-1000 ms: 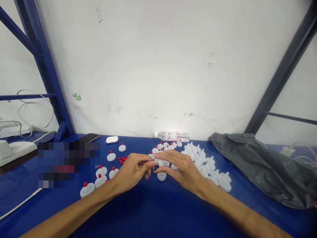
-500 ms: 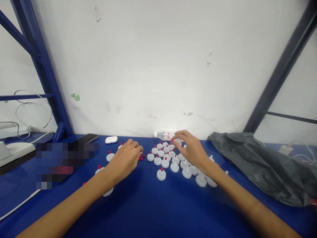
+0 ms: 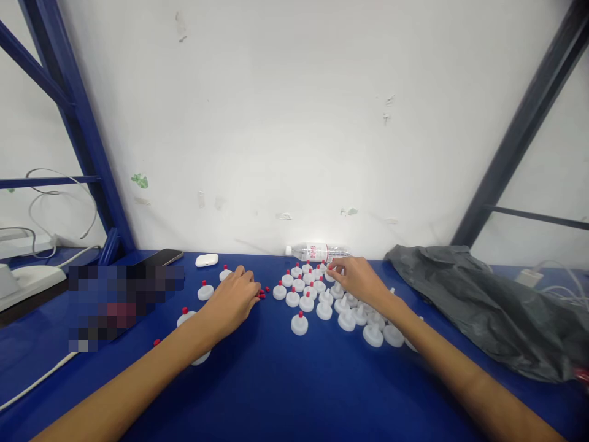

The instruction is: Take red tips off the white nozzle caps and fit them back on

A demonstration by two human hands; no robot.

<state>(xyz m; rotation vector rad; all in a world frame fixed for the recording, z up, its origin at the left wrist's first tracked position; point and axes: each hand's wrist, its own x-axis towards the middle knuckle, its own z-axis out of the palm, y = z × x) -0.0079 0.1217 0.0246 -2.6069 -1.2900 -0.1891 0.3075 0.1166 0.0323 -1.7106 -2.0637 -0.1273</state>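
Observation:
My right hand (image 3: 356,279) pinches the red tip of a white nozzle cap (image 3: 329,277) at the back of the group, near the lying bottle. My left hand (image 3: 235,299) is palm down over small red tips (image 3: 262,294). Its fingers are bunched and bent down; whatever is between them is hidden. Between the hands, several white nozzle caps with red tips (image 3: 299,325) stand upright on the blue table (image 3: 285,387). Beside and under my right forearm are white nozzle caps without red tips (image 3: 373,335), several partly covered.
A clear plastic bottle (image 3: 317,252) lies against the wall. At the right is a crumpled dark grey bag (image 3: 483,307). More red-tipped caps (image 3: 205,291), a white case (image 3: 207,260), a phone (image 3: 163,258) and a power strip (image 3: 34,276) are on the left.
My hands were together over a white cap, then parted. My right hand carried a red-tipped cap back and right, then lowered it to the group. My left hand moved left to the loose red tips.

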